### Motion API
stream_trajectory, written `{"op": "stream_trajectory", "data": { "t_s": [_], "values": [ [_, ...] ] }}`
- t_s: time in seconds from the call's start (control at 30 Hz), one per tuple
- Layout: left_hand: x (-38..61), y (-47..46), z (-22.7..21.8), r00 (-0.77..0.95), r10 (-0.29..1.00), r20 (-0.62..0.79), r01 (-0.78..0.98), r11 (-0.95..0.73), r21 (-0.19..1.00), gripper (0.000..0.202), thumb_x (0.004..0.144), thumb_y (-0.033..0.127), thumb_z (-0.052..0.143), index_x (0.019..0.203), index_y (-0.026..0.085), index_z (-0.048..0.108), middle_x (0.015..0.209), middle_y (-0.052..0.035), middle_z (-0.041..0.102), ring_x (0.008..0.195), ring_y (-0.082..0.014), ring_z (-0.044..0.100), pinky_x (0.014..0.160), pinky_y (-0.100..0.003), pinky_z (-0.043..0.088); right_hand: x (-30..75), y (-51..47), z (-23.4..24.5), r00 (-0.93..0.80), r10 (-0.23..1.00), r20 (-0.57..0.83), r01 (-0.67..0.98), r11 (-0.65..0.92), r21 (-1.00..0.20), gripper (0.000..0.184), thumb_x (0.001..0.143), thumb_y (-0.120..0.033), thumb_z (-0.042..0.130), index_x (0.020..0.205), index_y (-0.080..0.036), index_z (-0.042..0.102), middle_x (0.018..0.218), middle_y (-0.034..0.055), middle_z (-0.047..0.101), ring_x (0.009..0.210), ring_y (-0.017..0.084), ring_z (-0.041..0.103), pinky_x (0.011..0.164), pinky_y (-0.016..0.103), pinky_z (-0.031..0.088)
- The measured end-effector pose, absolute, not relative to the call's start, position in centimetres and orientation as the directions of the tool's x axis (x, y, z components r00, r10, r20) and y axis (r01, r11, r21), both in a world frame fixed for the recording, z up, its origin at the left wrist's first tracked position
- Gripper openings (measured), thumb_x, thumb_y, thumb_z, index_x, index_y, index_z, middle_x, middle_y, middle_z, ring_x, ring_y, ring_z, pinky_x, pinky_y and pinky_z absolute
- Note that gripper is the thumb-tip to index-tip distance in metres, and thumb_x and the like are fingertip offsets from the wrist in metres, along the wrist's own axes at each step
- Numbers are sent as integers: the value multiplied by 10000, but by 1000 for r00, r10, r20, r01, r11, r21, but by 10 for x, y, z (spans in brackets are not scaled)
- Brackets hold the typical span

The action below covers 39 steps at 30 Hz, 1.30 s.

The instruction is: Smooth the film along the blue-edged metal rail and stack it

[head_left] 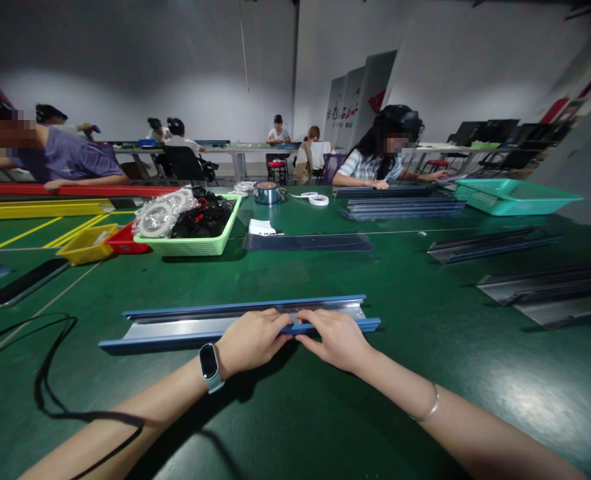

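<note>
Left hand (pixel 256 339) and right hand (pixel 336 339) pinch a metal channel (pixel 188 327) by its near edge; worktop (pixel 455 353) gives room lower right.

Grey standing panels (pixel 361 93) — black and red lettering (pixel 344 115), too blurred to read

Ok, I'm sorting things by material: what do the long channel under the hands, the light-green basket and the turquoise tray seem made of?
Long channel: probably metal; its silvery inside reflects light brightly. The blue edges may be paint or film.
Light-green basket: likely moulded plastic, fairly matte, perforated walls.
Turquoise tray: likely plastic, evenly coloured, slightly glossy.
</note>
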<state>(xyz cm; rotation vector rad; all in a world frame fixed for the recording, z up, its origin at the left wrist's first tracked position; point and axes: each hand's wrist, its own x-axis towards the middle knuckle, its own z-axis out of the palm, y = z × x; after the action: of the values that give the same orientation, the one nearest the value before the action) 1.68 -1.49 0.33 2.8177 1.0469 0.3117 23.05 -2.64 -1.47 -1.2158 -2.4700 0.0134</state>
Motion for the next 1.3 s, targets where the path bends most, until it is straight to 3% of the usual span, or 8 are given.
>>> {"op": "stream_trajectory", "data": {
  "t_s": [1.3],
  "values": [
    [16,-15,0,722,676,145,646,-734,209,178,922,287,428,1063,212,506,945,-39,590,907,-193,595,782,-311,478,234,-24,-21,-530,782,328,741,615,-268,262,872,-384,527,1094,-246,552,944,36,664,867,192,622,754,289,439]
  ]
}}
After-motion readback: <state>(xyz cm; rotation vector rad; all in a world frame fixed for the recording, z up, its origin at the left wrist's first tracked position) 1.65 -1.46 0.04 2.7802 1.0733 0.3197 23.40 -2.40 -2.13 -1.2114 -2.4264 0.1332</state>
